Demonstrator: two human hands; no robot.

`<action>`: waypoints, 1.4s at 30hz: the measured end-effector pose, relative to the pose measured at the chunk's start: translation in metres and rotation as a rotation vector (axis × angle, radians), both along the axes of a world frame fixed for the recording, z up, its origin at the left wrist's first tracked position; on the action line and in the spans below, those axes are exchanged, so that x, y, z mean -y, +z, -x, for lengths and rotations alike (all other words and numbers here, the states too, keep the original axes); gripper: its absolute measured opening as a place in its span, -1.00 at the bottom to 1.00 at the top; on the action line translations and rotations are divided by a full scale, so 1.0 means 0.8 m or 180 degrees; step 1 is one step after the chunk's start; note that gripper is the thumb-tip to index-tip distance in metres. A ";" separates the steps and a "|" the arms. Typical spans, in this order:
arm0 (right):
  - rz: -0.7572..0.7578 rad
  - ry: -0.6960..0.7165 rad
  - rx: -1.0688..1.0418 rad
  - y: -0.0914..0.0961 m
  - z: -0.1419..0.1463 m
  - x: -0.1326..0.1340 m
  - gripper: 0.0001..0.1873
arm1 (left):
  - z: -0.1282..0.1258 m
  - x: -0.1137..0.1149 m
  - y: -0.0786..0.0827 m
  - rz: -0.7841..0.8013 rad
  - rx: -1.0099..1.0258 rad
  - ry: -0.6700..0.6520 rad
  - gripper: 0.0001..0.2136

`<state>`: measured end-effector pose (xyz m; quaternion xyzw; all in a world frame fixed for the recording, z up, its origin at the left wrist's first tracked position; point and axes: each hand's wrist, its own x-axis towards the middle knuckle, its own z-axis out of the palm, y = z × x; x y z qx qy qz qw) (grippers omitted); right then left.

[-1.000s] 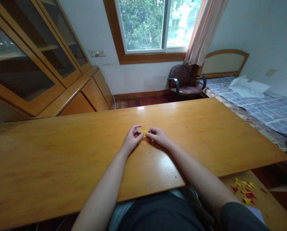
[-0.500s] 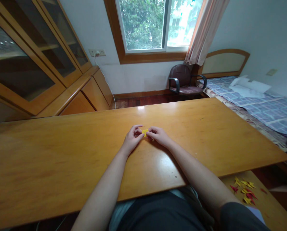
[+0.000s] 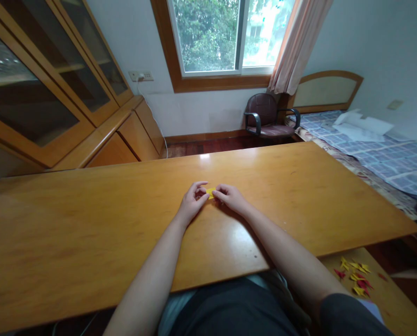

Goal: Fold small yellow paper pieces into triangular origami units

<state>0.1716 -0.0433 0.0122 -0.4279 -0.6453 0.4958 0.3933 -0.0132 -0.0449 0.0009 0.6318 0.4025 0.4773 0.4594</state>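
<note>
A small yellow piece of paper [image 3: 210, 192] lies at the middle of a long wooden table [image 3: 89, 224]. My left hand [image 3: 191, 201] pinches its left end with thumb and fingers. My right hand [image 3: 231, 198] pinches its right end, fingers curled over it. Both hands rest on the tabletop, almost touching each other. Most of the paper is hidden between the fingertips.
Several small folded yellow and red paper pieces [image 3: 356, 276] lie on a lower wooden surface at the bottom right. A glass-door cabinet [image 3: 47, 88] stands on the left. Beyond the table are a dark armchair [image 3: 266, 117] under the window and a bed [image 3: 379, 154] on the right.
</note>
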 end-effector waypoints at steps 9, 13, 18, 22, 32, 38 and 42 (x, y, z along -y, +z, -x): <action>-0.0196 0.0160 0.0344 -0.003 -0.001 0.002 -0.67 | -0.001 0.000 0.005 0.0118 -0.0008 -0.0091 -0.62; -0.0110 0.0217 0.0203 -0.003 -0.002 0.003 -0.66 | -0.001 -0.001 0.005 0.0156 0.0063 -0.0053 -0.62; -0.0019 0.0203 0.0247 -0.005 -0.003 0.001 -0.70 | 0.000 -0.004 0.001 0.0122 0.0040 -0.0074 -0.63; 0.0055 0.0168 0.0186 -0.008 -0.002 -0.002 -0.70 | 0.000 -0.005 -0.002 0.0038 -0.0015 -0.0048 -0.64; -0.0011 0.0105 0.0252 -0.005 -0.002 -0.001 -0.70 | -0.001 -0.001 0.000 0.0150 -0.0129 -0.0028 -0.58; -0.0023 0.0058 0.0292 -0.007 -0.002 -0.003 -0.72 | -0.002 -0.001 0.001 0.0166 -0.0016 -0.0013 -0.58; 0.0086 0.0019 0.0090 -0.006 -0.002 -0.003 -0.73 | -0.002 -0.001 0.003 0.0189 0.0049 -0.0029 -0.59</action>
